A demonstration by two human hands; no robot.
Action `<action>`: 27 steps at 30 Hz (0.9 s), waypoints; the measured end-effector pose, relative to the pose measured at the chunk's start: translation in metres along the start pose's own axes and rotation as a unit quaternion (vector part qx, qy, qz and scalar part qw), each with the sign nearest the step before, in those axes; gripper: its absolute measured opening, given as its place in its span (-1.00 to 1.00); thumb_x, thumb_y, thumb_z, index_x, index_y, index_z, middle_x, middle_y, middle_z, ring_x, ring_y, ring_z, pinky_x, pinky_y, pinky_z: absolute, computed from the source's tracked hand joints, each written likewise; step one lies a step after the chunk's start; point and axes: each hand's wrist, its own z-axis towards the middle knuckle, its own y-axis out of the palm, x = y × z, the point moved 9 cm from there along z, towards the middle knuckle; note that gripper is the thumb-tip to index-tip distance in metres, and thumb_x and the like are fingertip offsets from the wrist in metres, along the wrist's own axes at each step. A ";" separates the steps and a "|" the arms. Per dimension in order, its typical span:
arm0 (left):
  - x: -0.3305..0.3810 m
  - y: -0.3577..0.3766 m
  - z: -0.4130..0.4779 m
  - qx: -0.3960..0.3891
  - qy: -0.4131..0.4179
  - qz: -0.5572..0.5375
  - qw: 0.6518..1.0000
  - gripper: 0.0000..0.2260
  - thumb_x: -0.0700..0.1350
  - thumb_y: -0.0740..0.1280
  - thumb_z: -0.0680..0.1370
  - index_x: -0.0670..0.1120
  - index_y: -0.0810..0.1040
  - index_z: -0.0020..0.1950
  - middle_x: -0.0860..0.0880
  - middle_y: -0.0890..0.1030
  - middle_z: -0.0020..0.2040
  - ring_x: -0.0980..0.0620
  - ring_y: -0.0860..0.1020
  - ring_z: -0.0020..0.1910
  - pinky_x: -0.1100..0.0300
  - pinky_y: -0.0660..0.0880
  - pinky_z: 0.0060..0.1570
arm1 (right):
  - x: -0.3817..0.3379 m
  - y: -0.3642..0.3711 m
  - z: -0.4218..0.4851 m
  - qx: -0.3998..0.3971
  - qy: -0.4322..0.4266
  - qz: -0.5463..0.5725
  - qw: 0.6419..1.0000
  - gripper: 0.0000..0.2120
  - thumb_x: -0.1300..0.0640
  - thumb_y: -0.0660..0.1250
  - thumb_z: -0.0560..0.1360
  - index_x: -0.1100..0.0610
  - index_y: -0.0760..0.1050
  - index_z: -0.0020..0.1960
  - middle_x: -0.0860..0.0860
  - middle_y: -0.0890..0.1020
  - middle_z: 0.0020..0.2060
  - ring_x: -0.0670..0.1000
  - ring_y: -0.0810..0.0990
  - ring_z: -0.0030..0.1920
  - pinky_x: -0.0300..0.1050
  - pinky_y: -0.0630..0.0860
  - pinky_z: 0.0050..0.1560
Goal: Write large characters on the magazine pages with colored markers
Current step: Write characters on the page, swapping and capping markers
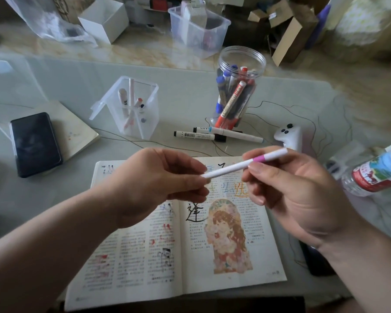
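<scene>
Left hand (163, 184), fingers curled, pinches one end of a white marker (233, 167) with a pink band. Right hand (291, 195) pinches it near the band. Both hold it above the open magazine (133, 256) and hide part of its upper pages. Beyond lie two loose markers (199, 135), a round marker jar (237, 96), a square holder (133, 109) and a phone (35, 143).
</scene>
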 end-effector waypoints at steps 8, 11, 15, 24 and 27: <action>-0.007 0.017 -0.004 -0.051 0.007 0.255 0.966 -0.98 -0.01 0.51 0.45 0.09 0.73 -0.19 -0.05 0.72 -0.29 -0.02 0.71 -0.28 -0.02 0.63 -0.01 | 0.008 -0.003 0.000 0.029 -0.022 -0.048 0.998 -0.80 0.04 0.44 0.45 0.17 0.69 -0.06 0.18 0.59 -0.17 0.07 0.52 -0.18 -0.15 0.48 -0.29; -0.007 0.022 -0.006 -0.067 0.024 0.284 0.956 -0.75 0.22 0.43 0.35 0.08 0.73 -0.17 0.00 0.72 -0.28 0.00 0.71 -0.25 -0.05 0.65 -0.01 | 0.010 0.004 0.000 0.004 -0.019 -0.020 1.000 -0.77 0.05 0.31 0.58 0.22 0.60 -0.03 0.23 0.65 -0.11 0.15 0.63 -0.11 -0.06 0.58 -0.15; 0.003 0.016 -0.003 -0.030 0.103 0.222 0.969 -0.69 0.16 0.39 0.40 -0.01 0.70 -0.01 -0.03 0.71 -0.20 -0.03 0.66 -0.27 0.04 0.62 -0.20 | 0.020 0.014 -0.004 -0.018 0.029 -0.113 0.993 -0.70 -0.04 0.21 0.60 0.19 0.56 0.04 0.14 0.47 -0.42 0.09 0.43 -0.43 -0.04 0.41 -0.37; 0.011 0.003 -0.001 0.015 0.108 0.267 0.958 -0.94 -0.10 0.50 0.49 0.04 0.73 -0.18 -0.01 0.68 -0.36 0.11 0.61 -0.41 0.33 0.48 -0.30 | 0.020 0.025 -0.003 -0.110 0.006 -0.471 0.875 -0.87 0.00 0.34 0.61 0.00 0.59 -0.07 0.00 0.61 -0.33 0.04 0.57 -0.31 0.08 0.55 -0.22; 0.021 -0.008 -0.002 0.049 0.115 0.322 0.939 -0.95 -0.10 0.49 0.50 0.05 0.71 -0.14 0.05 0.68 -0.36 0.18 0.56 -0.45 0.40 0.43 -0.37 | 0.005 0.008 0.004 -0.090 0.012 -0.417 0.904 -0.80 0.17 0.45 0.53 -0.04 0.60 0.11 0.03 0.67 -0.25 0.01 0.63 -0.30 -0.08 0.57 -0.29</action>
